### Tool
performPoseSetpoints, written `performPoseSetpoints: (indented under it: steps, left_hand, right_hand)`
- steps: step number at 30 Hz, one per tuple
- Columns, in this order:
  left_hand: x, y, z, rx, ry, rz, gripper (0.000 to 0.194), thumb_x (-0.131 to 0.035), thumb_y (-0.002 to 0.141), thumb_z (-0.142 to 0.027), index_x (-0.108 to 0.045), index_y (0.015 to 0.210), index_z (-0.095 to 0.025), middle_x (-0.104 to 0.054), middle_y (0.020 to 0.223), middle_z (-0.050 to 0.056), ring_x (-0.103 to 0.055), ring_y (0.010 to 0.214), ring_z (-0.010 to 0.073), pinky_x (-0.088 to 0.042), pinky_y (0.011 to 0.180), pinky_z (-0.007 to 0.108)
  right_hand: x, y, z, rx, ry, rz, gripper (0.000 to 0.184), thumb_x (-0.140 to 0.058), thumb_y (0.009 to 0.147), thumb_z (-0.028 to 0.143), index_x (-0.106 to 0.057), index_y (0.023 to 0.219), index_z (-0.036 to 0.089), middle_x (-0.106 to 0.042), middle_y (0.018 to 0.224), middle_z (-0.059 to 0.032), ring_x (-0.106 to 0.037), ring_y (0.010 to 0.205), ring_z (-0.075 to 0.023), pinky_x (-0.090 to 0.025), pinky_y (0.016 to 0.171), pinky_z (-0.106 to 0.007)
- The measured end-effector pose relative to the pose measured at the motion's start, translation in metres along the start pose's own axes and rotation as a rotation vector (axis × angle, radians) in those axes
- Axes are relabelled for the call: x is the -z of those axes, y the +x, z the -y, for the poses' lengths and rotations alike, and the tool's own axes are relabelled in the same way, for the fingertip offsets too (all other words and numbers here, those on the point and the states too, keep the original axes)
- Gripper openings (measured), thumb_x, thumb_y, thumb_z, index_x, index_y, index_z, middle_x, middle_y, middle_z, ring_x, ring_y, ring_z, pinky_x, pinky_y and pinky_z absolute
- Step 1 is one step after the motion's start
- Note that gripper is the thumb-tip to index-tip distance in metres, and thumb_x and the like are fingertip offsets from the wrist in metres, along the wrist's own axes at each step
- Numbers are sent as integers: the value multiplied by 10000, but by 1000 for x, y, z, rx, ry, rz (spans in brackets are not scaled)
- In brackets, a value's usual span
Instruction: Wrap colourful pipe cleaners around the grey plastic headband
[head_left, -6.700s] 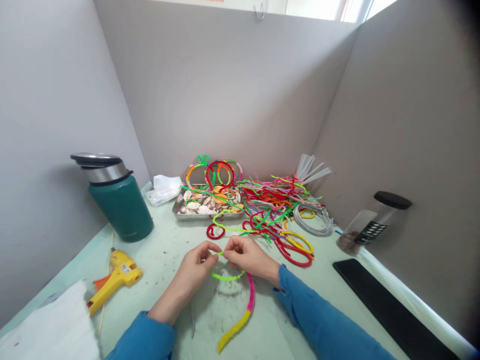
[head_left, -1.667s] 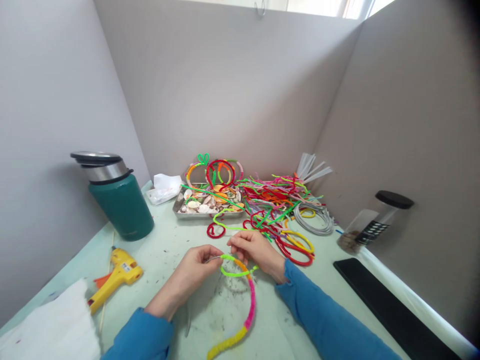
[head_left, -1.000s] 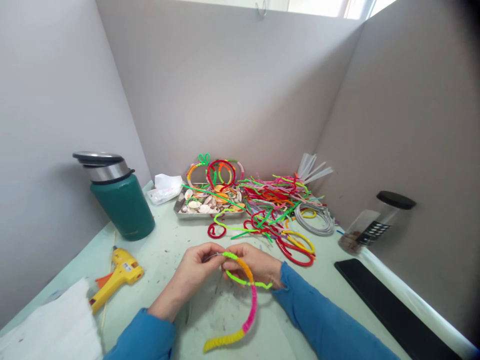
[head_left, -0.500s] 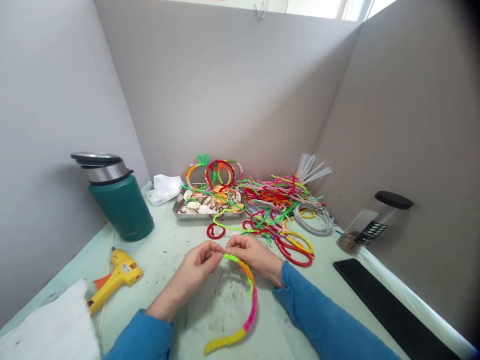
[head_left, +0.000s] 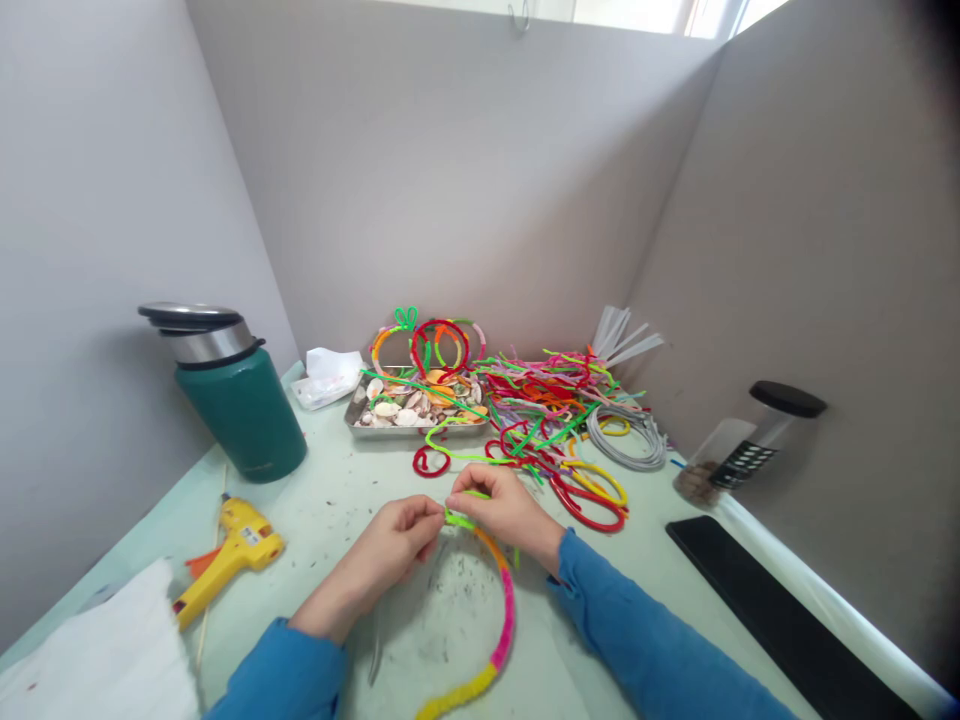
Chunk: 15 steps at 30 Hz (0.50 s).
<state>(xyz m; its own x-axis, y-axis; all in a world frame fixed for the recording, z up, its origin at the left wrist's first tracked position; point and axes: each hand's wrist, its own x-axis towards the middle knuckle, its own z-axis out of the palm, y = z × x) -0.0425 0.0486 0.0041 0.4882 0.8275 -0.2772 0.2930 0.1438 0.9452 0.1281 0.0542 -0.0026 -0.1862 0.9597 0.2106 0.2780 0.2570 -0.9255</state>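
A curved band wrapped in pipe cleaners (head_left: 508, 620), coloured green, orange, pink and yellow, arcs down toward the table's near edge. My left hand (head_left: 397, 550) pinches its upper end with thumb and forefinger. Right beside it, my right hand (head_left: 506, 510) is closed on a bright green pipe cleaner (head_left: 459, 519) that wraps the band's end; a loose green bit shows below this hand. Under my left hand a thin grey wire (head_left: 375, 650) hangs down, its upper part hidden by the fingers.
A metal tray of shells (head_left: 409, 432) stands at the back, with wrapped rings behind it. Piled pipe cleaners (head_left: 547, 390) and a grey wire coil (head_left: 630, 455) lie right of it. Left are a green bottle (head_left: 244, 415), a yellow glue gun (head_left: 236, 550) and a white cloth (head_left: 105, 650).
My right hand has risen slightly and the green pipe cleaner has shifted with it. My left hand has lowered a little; the grey wire has come into sight below it.
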Motion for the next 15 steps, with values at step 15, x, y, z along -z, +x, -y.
performPoseSetpoints:
  steps: [15]
  left_hand:
    - [0,3,-2,7,-7,-175,285,-533,722,-440,-540,731,-155,-333,479,-96,-220,382,46,-137,382,186]
  right_hand:
    - [0,-9,1,314,-261,38,130,-589,762,206,-645,669,134,-551,585,6,-478,558,-89,-342,538,-201]
